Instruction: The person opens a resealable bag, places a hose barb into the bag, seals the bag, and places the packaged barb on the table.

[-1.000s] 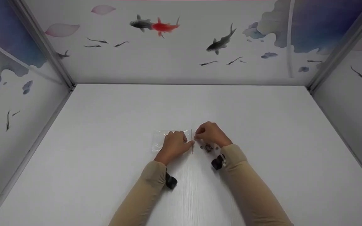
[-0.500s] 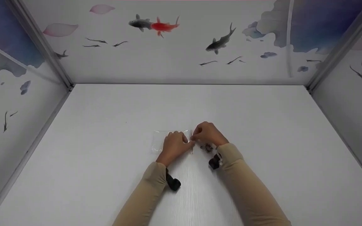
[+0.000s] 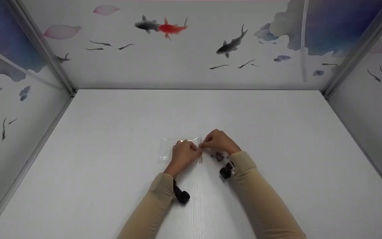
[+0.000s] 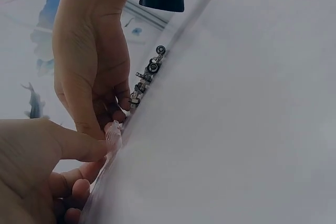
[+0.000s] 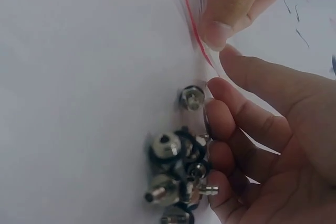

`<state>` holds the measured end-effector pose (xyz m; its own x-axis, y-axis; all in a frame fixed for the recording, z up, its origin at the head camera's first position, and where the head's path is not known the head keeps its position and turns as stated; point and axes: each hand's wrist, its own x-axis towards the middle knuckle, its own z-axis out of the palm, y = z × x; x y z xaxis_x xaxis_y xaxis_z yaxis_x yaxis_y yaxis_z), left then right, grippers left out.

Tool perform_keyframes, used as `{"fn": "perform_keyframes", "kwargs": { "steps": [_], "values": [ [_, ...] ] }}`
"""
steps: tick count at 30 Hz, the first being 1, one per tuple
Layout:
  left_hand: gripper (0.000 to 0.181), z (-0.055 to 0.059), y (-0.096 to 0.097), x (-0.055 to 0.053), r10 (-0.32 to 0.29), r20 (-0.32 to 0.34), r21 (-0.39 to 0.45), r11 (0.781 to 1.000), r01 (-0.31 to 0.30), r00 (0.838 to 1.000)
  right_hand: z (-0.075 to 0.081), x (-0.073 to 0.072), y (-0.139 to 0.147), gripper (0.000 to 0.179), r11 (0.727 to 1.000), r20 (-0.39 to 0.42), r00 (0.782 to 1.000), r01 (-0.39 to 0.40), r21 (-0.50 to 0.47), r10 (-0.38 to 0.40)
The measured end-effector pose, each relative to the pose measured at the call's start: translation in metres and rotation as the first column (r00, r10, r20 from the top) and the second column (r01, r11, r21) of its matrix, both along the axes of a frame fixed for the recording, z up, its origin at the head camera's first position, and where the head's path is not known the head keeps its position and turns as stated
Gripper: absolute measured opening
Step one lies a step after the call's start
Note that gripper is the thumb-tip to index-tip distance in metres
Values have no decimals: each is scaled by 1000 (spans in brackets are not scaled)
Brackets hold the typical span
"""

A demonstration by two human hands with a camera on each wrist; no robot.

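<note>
A clear zip-lock bag with a red seal strip lies flat on the white table. My left hand rests over it and pinches its opening edge, thumb on top. At the same edge, my right hand pinches the bag's lip between thumb and index finger, right beside the left thumb. Small metal fittings with dark rings sit in a loose pile under the right palm. One fitting stands apart from the pile, near the curled right fingers.
The white table is enclosed by panels printed with fish and petals, the back panel rising behind it. Dark wrist cameras hang at both cuffs, the left one and the right one.
My right hand has moved left to the bag's opening edge, and its fingertips now meet the left thumb there. The left hand keeps its hold on the bag. The fittings have stayed put.
</note>
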<state>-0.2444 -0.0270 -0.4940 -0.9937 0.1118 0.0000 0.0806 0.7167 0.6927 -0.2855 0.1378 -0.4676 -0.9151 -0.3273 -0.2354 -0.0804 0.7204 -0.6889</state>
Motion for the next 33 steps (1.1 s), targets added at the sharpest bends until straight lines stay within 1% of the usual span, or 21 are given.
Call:
{"fn": "perform_keyframes", "kwargs": {
  "steps": [6, 13, 17, 22, 26, 33],
  "values": [
    [17, -1, -2, -3, 23, 25, 53, 998, -24, 999, -2, 0, 1, 26, 999, 4, 999, -42, -21, 42],
    [15, 1, -4, -2, 29, 42, 102, 994, -34, 999, -4, -1, 1, 22, 996, 12, 997, -73, -49, 74],
    [14, 1, -5, -3, 21, 43, 105, 994, -25, 999, -3, 0, 2, 21, 995, 29, 997, -68, -76, 70],
    [13, 3, -7, -3, 0, 64, 127, 992, -8, 998, -2, -1, 2, 21, 994, 62, 996, -56, -94, 62],
    [13, 4, -8, -3, -12, 76, 140, 990, 2, 997, -3, -2, 3, 21, 995, 74, 995, -56, -88, 63],
    [12, 2, -8, -4, -12, 98, 148, 989, -3, 995, -4, -1, 3, 22, 995, 83, 994, -65, -79, 71]
  ]
}}
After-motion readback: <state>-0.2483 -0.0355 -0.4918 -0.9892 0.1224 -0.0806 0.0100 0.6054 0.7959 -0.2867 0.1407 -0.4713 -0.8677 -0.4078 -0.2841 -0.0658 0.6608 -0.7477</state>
